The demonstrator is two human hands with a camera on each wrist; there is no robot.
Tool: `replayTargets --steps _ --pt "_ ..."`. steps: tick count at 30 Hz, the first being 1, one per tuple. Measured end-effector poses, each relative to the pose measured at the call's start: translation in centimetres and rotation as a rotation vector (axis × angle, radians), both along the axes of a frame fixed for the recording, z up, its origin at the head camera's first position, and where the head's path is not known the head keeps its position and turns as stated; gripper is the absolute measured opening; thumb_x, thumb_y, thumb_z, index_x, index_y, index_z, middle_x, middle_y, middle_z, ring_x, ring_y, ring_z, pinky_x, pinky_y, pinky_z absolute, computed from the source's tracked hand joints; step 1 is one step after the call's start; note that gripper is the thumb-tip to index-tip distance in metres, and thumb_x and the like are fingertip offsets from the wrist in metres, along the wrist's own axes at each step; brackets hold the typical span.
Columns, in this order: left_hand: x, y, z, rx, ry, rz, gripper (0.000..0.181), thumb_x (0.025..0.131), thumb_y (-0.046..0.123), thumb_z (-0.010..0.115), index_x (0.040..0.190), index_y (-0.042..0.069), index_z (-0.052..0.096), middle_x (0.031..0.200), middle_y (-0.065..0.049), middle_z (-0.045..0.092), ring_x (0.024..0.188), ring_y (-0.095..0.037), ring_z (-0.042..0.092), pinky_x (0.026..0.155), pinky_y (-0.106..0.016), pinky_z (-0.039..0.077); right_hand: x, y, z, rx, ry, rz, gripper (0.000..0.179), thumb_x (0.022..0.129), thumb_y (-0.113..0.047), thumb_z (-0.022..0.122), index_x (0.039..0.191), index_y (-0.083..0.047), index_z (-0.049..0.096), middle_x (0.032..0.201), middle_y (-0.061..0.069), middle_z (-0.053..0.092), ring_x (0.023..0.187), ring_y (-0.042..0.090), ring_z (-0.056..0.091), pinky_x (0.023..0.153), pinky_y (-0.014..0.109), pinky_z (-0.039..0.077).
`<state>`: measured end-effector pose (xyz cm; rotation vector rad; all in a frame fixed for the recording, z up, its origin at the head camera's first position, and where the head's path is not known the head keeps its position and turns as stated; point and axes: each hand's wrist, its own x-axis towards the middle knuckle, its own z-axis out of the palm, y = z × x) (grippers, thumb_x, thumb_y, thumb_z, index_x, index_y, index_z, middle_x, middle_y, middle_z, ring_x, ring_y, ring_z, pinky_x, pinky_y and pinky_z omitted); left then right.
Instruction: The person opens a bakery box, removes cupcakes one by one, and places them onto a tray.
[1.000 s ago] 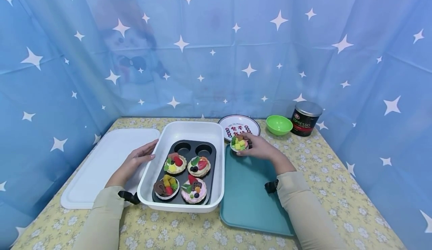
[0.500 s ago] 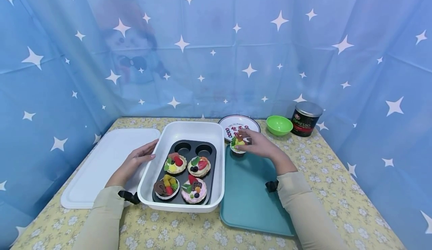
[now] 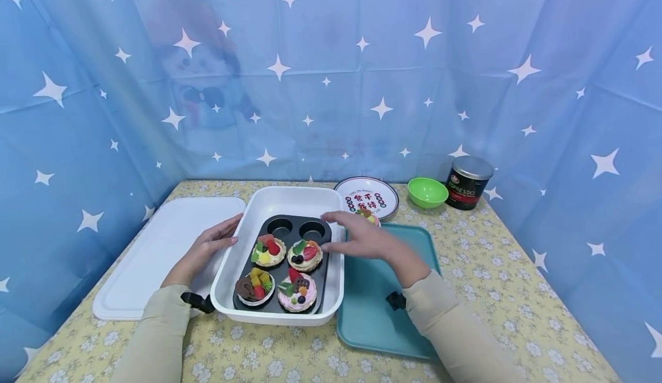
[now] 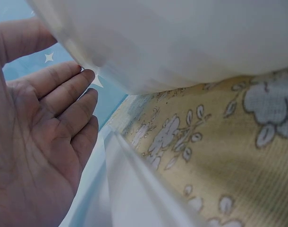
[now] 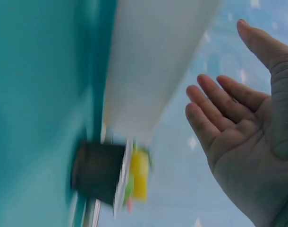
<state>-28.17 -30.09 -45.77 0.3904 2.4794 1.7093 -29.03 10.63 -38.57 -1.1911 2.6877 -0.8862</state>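
My left hand (image 3: 209, 245) rests against the left rim of a deep white plastic bin (image 3: 276, 318), fingers fairly straight, as the left wrist view also shows. My right hand (image 3: 364, 239) hovers over the bin's right rim, fingers spread, holding nothing. In the bin lies a black muffin pan (image 3: 296, 230) with two bare cups at the back. Toy fruit tarts (image 3: 305, 255) fill its other cups. Another fruit-topped tart (image 5: 99, 170) in a dark cup stands on the teal tray (image 3: 383, 337), partly hidden by my right hand in the head view.
A white board (image 3: 150, 251) lies left of the bin. Behind the tray are a plate with red lettering (image 3: 368, 190), a green bowl (image 3: 428, 193) and a black espresso tin (image 3: 468, 183). A starry blue curtain (image 3: 331, 84) hangs behind the table.
My right hand has let go of the tart at the tray's far end and moved left to the bin's right rim. The tart stays there. My left hand has not moved.
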Motion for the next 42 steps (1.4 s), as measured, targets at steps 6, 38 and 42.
replayTargets --steps 6,38,42 --pt "0.0 0.0 -0.1 0.005 0.0 -0.003 0.064 0.1 0.028 0.059 0.159 0.025 0.034 0.163 -0.002 0.031 0.151 -0.031 0.023 0.119 -0.063 0.015 1.5 -2.8 -1.7 0.117 -0.006 0.078 0.076 0.094 -0.053 0.067 0.152 -0.011 0.042 0.146 0.005 0.053 0.134 0.021 0.049 0.109 0.04 0.044" --pt "0.4 0.1 0.4 0.039 -0.019 -0.013 0.063 0.101 0.024 0.057 0.159 0.023 0.033 0.163 -0.003 0.031 0.15 -0.031 0.025 0.119 -0.06 0.018 2.9 -4.8 -2.4 0.273 0.162 -0.064 0.062 0.093 -0.042 0.071 0.144 -0.014 0.052 0.131 0.003 0.062 0.118 0.02 0.059 0.096 0.037 0.05" --pt "0.3 0.0 0.3 0.033 -0.01 -0.022 0.063 0.101 0.025 0.056 0.16 0.021 0.032 0.163 -0.004 0.031 0.151 -0.031 0.023 0.119 -0.06 0.017 2.9 -4.8 -2.4 0.269 0.161 -0.07 0.06 0.092 -0.043 0.071 0.142 -0.014 0.053 0.129 0.002 0.062 0.115 0.018 0.06 0.093 0.035 0.051"
